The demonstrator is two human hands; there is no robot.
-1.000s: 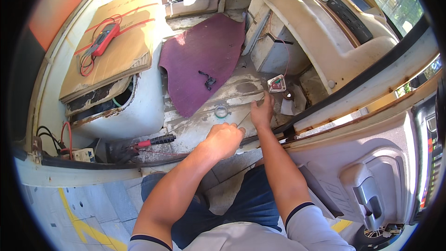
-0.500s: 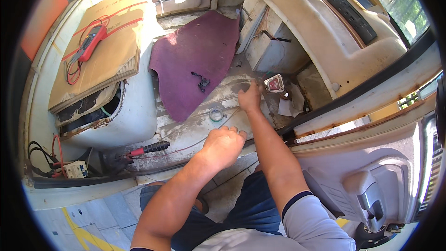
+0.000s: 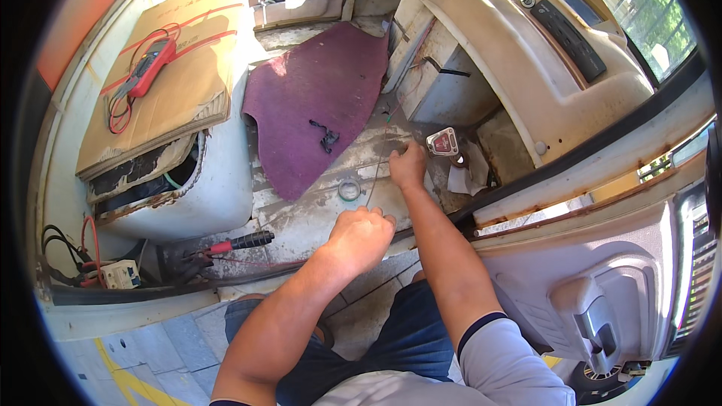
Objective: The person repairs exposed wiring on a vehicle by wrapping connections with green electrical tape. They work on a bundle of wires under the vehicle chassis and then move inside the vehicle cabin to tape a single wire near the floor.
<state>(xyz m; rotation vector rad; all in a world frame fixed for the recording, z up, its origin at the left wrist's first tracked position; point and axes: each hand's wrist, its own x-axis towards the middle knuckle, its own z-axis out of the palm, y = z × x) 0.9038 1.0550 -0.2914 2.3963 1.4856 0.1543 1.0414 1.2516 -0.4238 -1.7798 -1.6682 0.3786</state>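
Note:
My left hand [image 3: 361, 237] is closed in a fist near the sill of the vehicle floor. A thin wire [image 3: 376, 177] comes up from it and passes the fingers of my right hand [image 3: 408, 166], which are pinched together farther forward. Beyond, the wire continues toward the white panel under the dashboard; its grip points are hidden by my fingers. Left of the wire lies a roll of clear tape [image 3: 349, 190]. Just right of my right hand is a silver and red squarish case [image 3: 442, 142], beside a small dark roll [image 3: 460, 159] and a crumpled pale sheet [image 3: 468, 177].
A purple mat [image 3: 316, 98] with a small black part [image 3: 326, 137] covers the floor ahead. Left, a red multimeter [image 3: 150, 68] lies on cardboard [image 3: 203, 53]. A red-and-black handled tool [image 3: 241, 242] and a circuit breaker [image 3: 121, 274] with wires sit near the sill. The open door [image 3: 579, 278] stands right.
My right hand has drawn slightly down toward me, with its fingers pinching. The thin wire now shows stretched between the hands and the front panel. My left hand has barely moved.

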